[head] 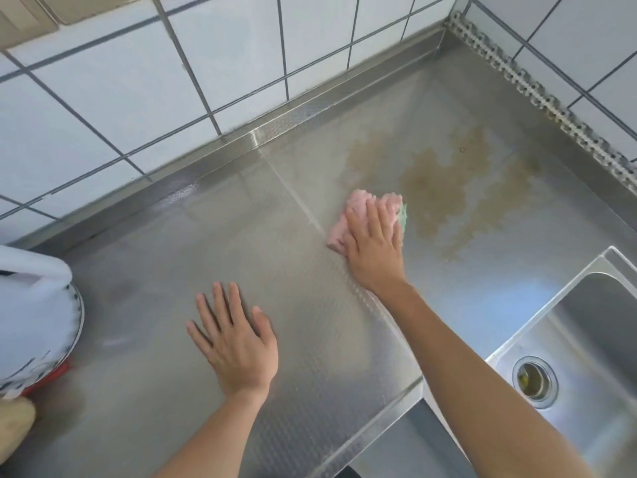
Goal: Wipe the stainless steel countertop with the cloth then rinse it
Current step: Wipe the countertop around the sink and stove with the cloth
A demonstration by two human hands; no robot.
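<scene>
Pressing my right hand flat on the pink cloth beside a brown stain. My left hand lies spread on the steel countertop. I can read no writing.

Bright daylight, soft glare on steel countertop, wide-angle edge warp, slight blur.

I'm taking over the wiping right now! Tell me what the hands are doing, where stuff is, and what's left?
Right hand presses flat on the pink cloth, at the near edge of the brownish stain.
Left hand rests flat on the countertop, holding nothing.
Sink is at the right.
Done: wiping has begun.
Left: wipe away the stain, then rinse at the sink.
</scene>
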